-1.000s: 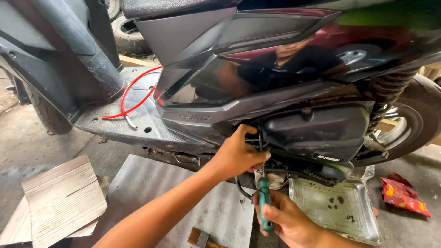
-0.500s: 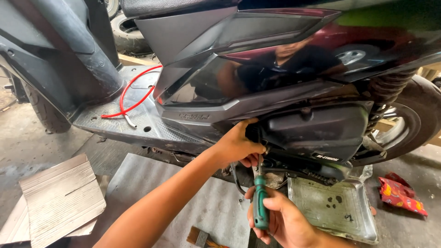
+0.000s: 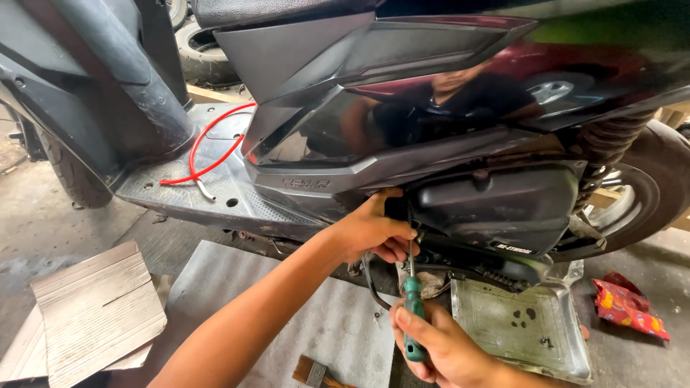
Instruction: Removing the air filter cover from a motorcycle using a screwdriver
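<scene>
A dark scooter (image 3: 402, 108) stands over me with a black engine cover (image 3: 503, 208) under its glossy side panel. My left hand (image 3: 374, 231) reaches up under the panel edge, fingers curled against the underside near the screwdriver shaft. My right hand (image 3: 442, 352) grips the green handle of a screwdriver (image 3: 412, 309), whose thin shaft points up into the gap beside the engine cover. The tip is hidden in shadow.
A dented metal tray (image 3: 525, 327) lies on the floor under the engine. A red wrapper (image 3: 625, 305) is at the right. A red hose (image 3: 208, 151) loops on the footboard. Cardboard pieces (image 3: 93, 309) lie at the left, a wooden-handled tool (image 3: 313, 372) near the bottom, a rear wheel (image 3: 640, 194) at the right.
My left hand has slid slightly lower along the panel edge. The screwdriver and right hand have shifted a little up and to the left toward the engine.
</scene>
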